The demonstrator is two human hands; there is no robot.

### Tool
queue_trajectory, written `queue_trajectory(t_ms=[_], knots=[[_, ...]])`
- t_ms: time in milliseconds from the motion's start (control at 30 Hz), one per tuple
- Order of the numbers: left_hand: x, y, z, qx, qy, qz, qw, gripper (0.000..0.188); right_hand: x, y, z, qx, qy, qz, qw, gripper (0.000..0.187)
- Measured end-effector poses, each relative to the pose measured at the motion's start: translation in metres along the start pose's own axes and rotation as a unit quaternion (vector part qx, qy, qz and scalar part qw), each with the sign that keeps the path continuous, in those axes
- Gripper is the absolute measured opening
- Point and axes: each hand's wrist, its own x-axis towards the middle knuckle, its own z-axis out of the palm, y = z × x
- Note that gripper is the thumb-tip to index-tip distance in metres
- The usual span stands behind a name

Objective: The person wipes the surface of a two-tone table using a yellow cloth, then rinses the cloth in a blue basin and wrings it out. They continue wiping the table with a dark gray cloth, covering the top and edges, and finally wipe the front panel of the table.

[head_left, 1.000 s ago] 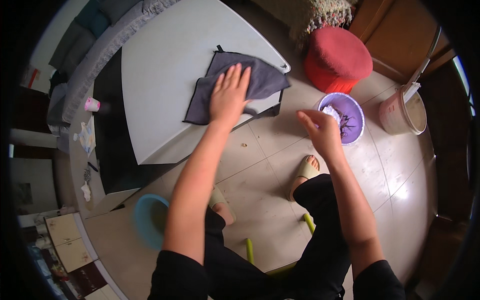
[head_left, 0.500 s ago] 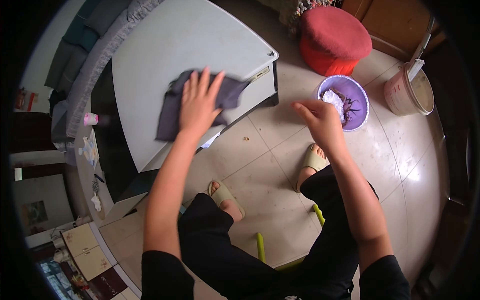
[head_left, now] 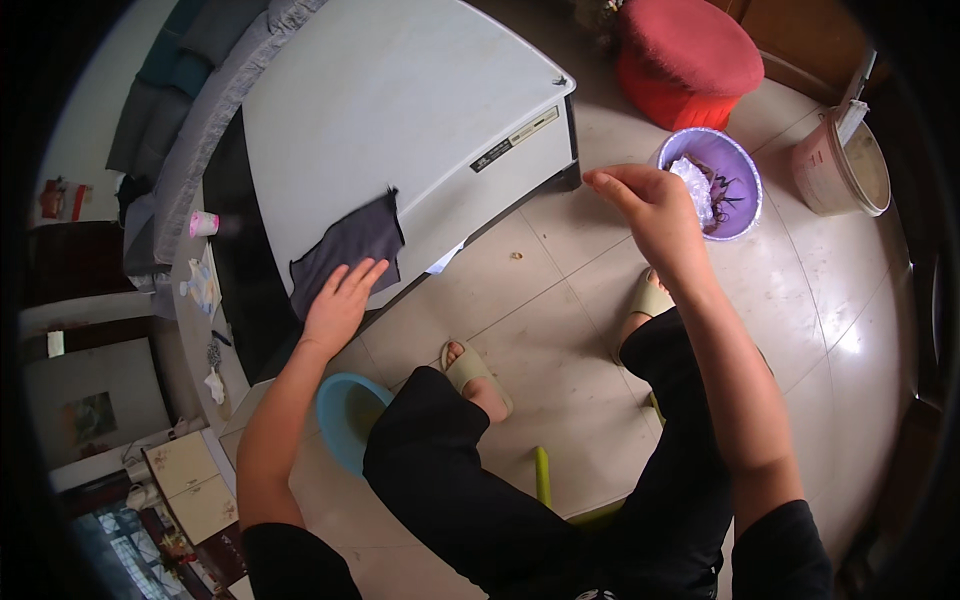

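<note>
A dark grey cloth (head_left: 352, 240) lies spread over the near edge of a pale-topped low table (head_left: 400, 90). My left hand (head_left: 342, 303) rests flat on the cloth's near corner, its fingers stretched out and open. Over the floor to the right of the table, my right hand (head_left: 655, 210) is held in the air, thumb and fingertips closed together. No object shows between those fingertips; its palm side is partly hidden. Just beyond that hand stands a purple bin (head_left: 745, 190) with crumpled white plastic and dark scraps inside.
A light blue basin (head_left: 335, 425) sits on the floor beside my left knee. At the far right are a red round stool (head_left: 690, 60) and a pale bucket (head_left: 825, 175) with a handled tool. A pink cup (head_left: 204, 224) stands beyond the table's black panel (head_left: 225, 200).
My left hand has slid toward me and left along the tabletop, with the cloth shifting too. The view has moved, bringing the blue basin into sight. My right hand keeps its pinched pose.
</note>
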Motion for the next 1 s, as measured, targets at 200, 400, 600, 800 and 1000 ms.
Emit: queue_trajectory(t_ms=[200,400,600,800,1000], knots=[[0.063,0.031,0.001,0.064,-0.002,0.009,0.998,0.053,-0.003,-0.004,0.002,-0.02,-0.007,0.007,1.0,0.025],[0.117,0.067,-0.024,-0.024,0.017,-0.154,0.988,0.046,-0.005,-0.003,0.008,0.027,-0.022,0.033,0.999,0.024],[0.057,0.029,0.019,-0.074,0.044,-0.094,0.992,0.045,-0.004,0.003,0.012,-0.048,-0.02,0.018,0.998,0.023],[0.146,0.076,0.036,-0.299,0.101,-0.214,0.924,0.039,-0.025,0.03,0.015,-0.349,-0.202,-0.012,0.915,0.026],[0.082,0.053,0.026,-0.376,0.142,-0.194,0.895,0.034,-0.051,0.033,0.017,-0.493,-0.291,-0.039,0.819,0.028]])
